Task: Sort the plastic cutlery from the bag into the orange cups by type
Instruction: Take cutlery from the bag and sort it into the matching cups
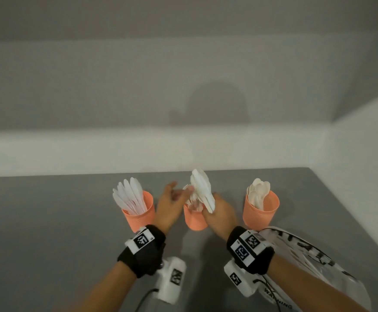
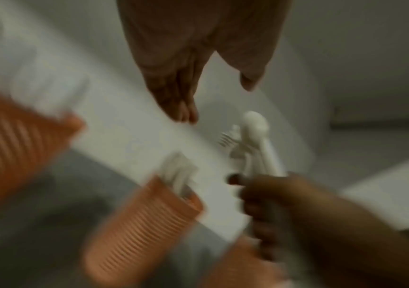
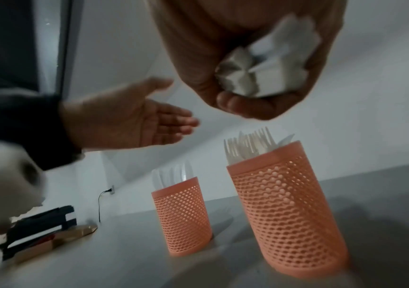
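Three orange mesh cups stand in a row on the grey table. The left cup (image 1: 139, 213) holds white knives, the middle cup (image 1: 194, 218) (image 3: 287, 204) holds forks, and the right cup (image 1: 261, 210) holds spoons. My right hand (image 1: 219, 210) (image 3: 247, 78) grips a bundle of white plastic cutlery (image 1: 202, 190) (image 2: 257, 144) upright just above the middle cup. My left hand (image 1: 172, 197) (image 3: 134, 120) hovers open beside the bundle, its fingers straight and holding nothing. The cutlery bag (image 1: 314, 266) lies under my right forearm.
A white wall runs along the table's far edge and right side. In the right wrist view, dark and brown items (image 3: 43, 231) lie at the table's far left, with a cable (image 3: 102, 200) running to a wall socket.
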`<state>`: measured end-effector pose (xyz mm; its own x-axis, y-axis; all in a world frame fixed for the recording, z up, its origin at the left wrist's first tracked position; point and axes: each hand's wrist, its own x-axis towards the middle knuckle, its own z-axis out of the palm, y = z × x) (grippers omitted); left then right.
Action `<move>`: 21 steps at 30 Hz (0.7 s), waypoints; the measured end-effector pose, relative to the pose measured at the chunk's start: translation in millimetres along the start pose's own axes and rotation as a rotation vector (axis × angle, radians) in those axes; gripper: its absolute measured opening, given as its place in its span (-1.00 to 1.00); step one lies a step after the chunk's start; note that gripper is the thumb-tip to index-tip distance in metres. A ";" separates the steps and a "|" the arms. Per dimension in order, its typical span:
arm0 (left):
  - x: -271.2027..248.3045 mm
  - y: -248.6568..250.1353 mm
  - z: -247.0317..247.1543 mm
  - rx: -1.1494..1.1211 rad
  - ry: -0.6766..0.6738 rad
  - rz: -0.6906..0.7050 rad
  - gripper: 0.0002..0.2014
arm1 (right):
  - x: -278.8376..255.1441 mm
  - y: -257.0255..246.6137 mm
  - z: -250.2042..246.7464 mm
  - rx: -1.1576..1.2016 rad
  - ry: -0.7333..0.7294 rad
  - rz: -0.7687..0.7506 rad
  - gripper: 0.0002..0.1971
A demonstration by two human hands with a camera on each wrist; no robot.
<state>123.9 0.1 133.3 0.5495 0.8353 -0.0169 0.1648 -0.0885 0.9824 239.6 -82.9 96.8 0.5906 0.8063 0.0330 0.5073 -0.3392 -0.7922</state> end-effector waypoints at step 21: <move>17.7 -3.2 22.9 -0.319 -0.450 -0.283 -0.63 | -11.2 -15.9 -17.4 0.901 -0.644 0.373 -0.87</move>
<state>151.8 2.7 125.6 0.8234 0.4857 -0.2933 0.1395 0.3278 0.9344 235.9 -94.9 119.6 0.0508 0.9136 -0.4035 -0.4119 -0.3489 -0.8418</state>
